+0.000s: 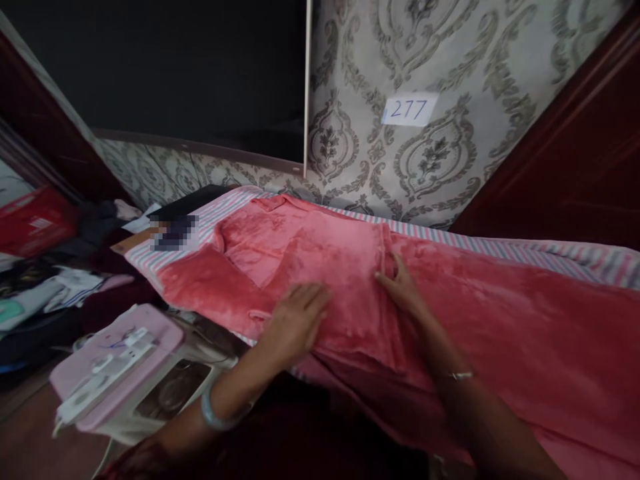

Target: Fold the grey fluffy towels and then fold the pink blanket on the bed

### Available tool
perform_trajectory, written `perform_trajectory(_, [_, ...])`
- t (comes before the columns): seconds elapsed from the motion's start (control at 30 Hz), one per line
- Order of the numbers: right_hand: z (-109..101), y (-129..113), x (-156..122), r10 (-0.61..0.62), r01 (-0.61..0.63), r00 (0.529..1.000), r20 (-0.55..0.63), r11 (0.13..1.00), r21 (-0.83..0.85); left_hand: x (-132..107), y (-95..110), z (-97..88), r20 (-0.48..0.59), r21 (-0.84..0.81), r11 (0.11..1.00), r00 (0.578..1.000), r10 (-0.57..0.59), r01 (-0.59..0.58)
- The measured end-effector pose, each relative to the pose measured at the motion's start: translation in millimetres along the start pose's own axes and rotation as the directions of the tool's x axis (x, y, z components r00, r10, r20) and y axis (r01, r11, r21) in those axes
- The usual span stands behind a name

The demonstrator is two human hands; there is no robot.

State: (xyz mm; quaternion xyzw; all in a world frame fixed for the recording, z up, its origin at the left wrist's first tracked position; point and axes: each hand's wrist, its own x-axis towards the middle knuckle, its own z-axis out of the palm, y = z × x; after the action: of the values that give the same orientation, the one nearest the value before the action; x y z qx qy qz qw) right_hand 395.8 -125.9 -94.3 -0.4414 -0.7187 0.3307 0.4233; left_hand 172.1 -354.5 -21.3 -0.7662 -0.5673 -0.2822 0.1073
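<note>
A pink fleece garment (pixel 310 253) lies spread over a striped padded board (pixel 500 250). My left hand (pixel 295 317) rests flat on the garment near its front edge, fingers stretched out. My right hand (pixel 403 287) lies on the cloth a little to the right, fingers extended along a folded edge of the fabric, pressing it down. A pale bangle sits on my left wrist and a thin bracelet on my right wrist.
A pink and white appliance (pixel 117 370) stands low at the left, below the board. Piled clothes (pixel 45 287) and a red box (pixel 33 220) lie further left. A paper label reading 277 (pixel 409 109) hangs on the patterned wall behind. A dark wooden panel (pixel 575 153) rises at right.
</note>
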Motion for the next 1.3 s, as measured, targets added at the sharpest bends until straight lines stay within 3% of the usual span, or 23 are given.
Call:
perform_trajectory(0.1, [1,1,-27,-0.048,0.049,0.999,0.016,0.997,-0.055,-15,-27,-4.0,0.120,0.140,0.971,0.970,-0.210,0.193])
perform_trajectory(0.2, [4,1,-40,-0.046,0.045,0.999,-0.014,0.995,-0.094,-36,-39,9.5,0.193,0.252,0.926,0.923,-0.333,0.281])
perform_trajectory(0.4, [6,-2,-42,-0.018,0.011,0.999,-0.045,0.990,-0.141,-56,-42,28.9,0.180,0.269,0.926,0.931,-0.318,0.264])
perform_trajectory(0.53, [-1,-10,-47,-0.031,0.026,0.999,-0.022,0.978,-0.205,-58,-44,22.6,0.155,0.203,0.938,0.936,-0.315,0.282])
perform_trajectory(0.63, [-4,-24,-52,-0.136,0.131,0.991,0.011,0.924,-0.360,-53,-49,11.5,0.198,0.145,0.947,0.929,-0.312,0.287])
perform_trajectory(0.73, [3,-46,-42,-0.224,0.241,0.970,0.094,0.855,-0.458,-27,-58,-0.8,0.248,0.106,0.953,0.921,-0.302,0.284])
perform_trajectory(0.83, [21,-67,-12,-0.228,0.283,0.958,0.172,0.842,-0.458,27,-69,-5.3,0.298,0.079,0.963,0.916,-0.268,0.256])
perform_trajectory(0.97, [45,-81,33,-0.159,0.226,0.971,0.181,0.863,-0.451,111,-84,10.2,0.379,0.098,0.953,0.874,-0.302,0.287])
perform_trajectory(1.03, [52,-77,43,-0.116,0.178,0.981,0.157,0.866,-0.468,136,-91,26.4,0.397,0.145,0.934,0.845,-0.357,0.326])
perform_trajectory(1.13, [59,-61,39,-0.064,0.130,0.987,0.144,0.848,-0.513,141,-102,55.9,0.401,0.230,0.913,0.822,-0.404,0.336])
perform_trajectory(1.3, [64,-41,26,-0.051,0.132,0.986,0.159,0.820,-0.557,119,-114,88.2,0.342,0.289,0.912,0.858,-0.382,0.291])
